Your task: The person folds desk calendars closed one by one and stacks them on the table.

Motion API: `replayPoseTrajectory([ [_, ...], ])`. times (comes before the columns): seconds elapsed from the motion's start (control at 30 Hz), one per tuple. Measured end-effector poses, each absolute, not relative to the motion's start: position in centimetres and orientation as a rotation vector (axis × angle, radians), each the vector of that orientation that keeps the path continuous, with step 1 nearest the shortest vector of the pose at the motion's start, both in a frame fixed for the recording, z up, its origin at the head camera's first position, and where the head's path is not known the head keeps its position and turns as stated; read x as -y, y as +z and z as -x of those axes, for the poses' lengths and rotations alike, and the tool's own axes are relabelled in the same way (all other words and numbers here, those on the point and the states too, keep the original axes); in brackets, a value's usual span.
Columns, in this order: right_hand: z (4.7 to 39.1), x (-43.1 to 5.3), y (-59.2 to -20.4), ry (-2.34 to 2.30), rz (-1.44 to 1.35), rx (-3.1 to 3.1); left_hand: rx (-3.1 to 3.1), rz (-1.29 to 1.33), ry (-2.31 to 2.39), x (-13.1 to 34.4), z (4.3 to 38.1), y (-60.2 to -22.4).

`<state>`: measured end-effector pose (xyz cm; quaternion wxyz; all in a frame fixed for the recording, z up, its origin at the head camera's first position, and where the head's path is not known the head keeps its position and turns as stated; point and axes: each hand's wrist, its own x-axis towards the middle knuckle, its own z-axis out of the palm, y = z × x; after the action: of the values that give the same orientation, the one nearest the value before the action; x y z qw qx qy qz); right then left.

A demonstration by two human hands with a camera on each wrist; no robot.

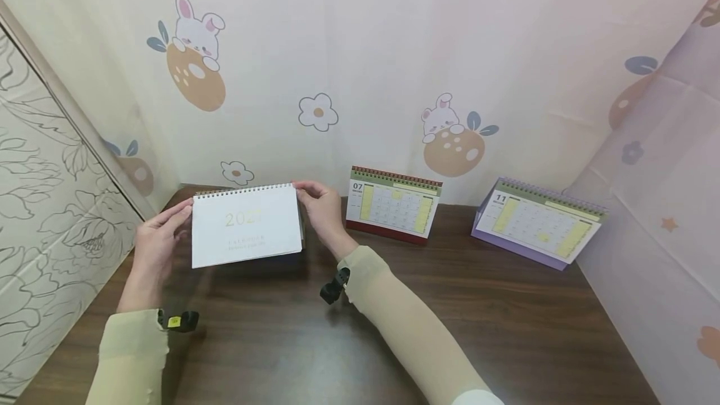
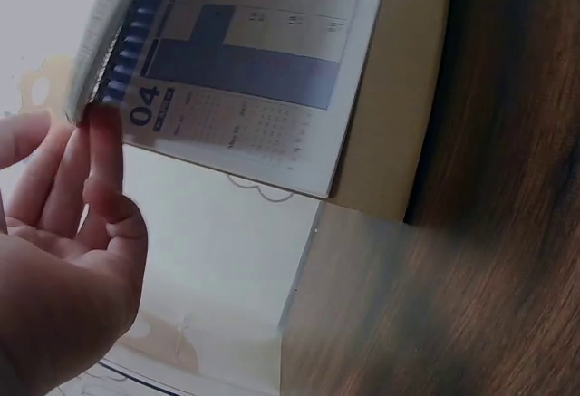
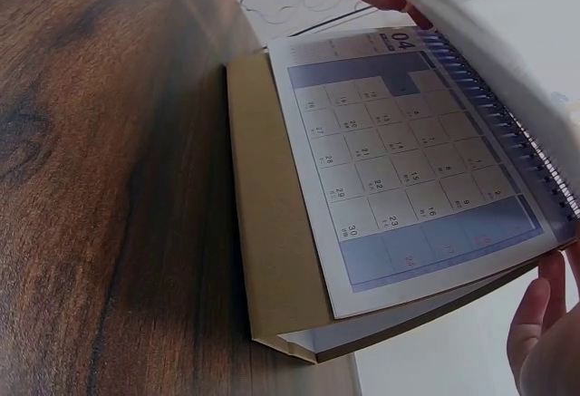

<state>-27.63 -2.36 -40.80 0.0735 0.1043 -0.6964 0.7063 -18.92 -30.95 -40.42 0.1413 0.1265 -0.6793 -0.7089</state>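
A spiral-bound desk calendar stands at the back left of the table, its white 2027-style cover sheet facing the head camera. My left hand pinches its upper left corner at the binding. At the upper right corner, my right hand holds it between thumb and fingers. Both wrist views look under the raised white sheet. There a month page marked 04, with blue bands, lies on a brown card stand. The fingers of the left hand reach the end of the spiral.
To the right stands a calendar with a red-brown base, showing 07. Farther right is one with a purple base, showing 11. A printed curtain hangs behind the dark wooden table. A flower-patterned panel borders the left side.
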Motion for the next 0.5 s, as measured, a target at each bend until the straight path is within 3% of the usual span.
replayPoseTrajectory([
  [0.5,27.7,2.3,-41.4,2.194,-0.326,2.066,2.008,-0.55,-1.637,29.1,20.1,-41.1],
])
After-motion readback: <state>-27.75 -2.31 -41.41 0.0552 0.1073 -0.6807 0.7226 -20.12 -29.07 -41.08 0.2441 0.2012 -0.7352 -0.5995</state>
